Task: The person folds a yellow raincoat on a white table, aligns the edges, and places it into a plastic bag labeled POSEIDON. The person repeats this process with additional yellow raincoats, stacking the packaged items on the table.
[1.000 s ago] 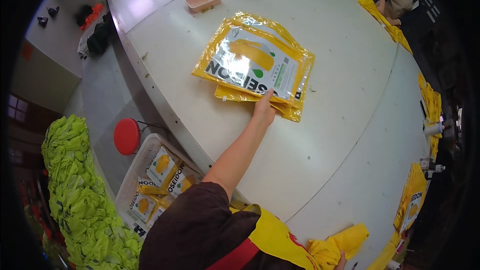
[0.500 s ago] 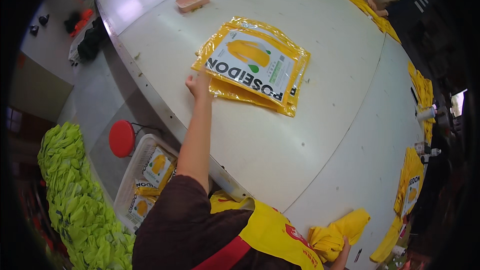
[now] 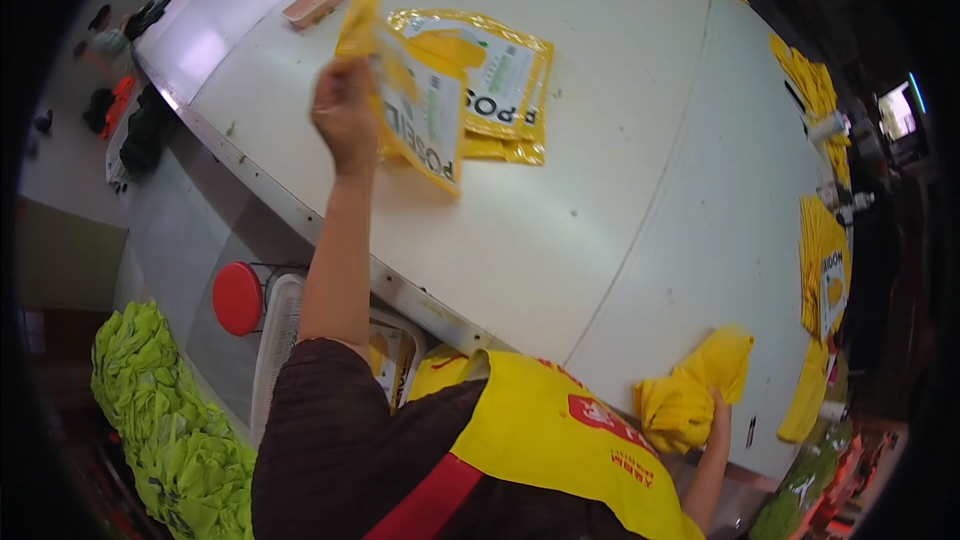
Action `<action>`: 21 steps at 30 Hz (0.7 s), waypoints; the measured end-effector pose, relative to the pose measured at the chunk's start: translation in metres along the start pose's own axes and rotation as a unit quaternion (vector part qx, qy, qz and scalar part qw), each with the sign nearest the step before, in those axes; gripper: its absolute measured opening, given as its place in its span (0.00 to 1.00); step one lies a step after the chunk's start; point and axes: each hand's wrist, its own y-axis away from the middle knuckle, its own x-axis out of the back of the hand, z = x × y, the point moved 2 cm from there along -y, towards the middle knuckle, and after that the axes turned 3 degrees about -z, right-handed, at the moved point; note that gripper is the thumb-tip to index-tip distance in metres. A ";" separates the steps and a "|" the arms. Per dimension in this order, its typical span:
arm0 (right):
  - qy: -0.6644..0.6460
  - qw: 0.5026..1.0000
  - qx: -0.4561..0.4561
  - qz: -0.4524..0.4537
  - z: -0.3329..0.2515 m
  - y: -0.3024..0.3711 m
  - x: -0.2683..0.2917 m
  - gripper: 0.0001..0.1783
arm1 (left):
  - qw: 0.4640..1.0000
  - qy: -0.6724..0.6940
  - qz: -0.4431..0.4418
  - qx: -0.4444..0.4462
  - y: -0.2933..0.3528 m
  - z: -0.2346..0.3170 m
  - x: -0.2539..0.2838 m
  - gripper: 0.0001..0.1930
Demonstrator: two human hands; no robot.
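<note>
Raised over the table, my left hand (image 3: 345,112) is closed round the edge of a flat yellow-and-white printed plastic bag (image 3: 425,115), which hangs tilted and bends at its upper end. Just beyond it, a pile of similar bags (image 3: 500,75) lies on the white table (image 3: 560,230). At the near right, my right hand (image 3: 718,418) grips a bundled yellow garment (image 3: 695,390) close to the table's edge. Part of that hand is hidden behind the cloth.
A pink tray (image 3: 314,4) sits at the far left of the table. Yellow garments and folded packs (image 3: 822,265) line the right edge. Below the left edge are a red stool (image 3: 237,298), a white basket (image 3: 277,340) of packages and a lime-green heap (image 3: 170,420).
My left hand has lifted the top bag off the pile and moved it left. The right hand still holds the garment. The whole view has shifted.
</note>
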 end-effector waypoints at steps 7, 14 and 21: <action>0.061 0.994 0.059 -0.073 -0.024 -0.003 -0.007 0.29 | 0.822 -0.057 -0.558 -0.102 0.245 0.005 -0.117 0.13; 0.157 0.982 0.048 -0.089 -0.036 -0.016 0.019 0.32 | 0.734 -0.176 -0.642 -0.137 0.378 -0.029 -0.109 0.15; 0.151 0.976 0.049 -0.146 -0.054 -0.013 0.010 0.34 | 0.781 -0.423 -0.458 0.043 0.362 -0.039 -0.140 0.19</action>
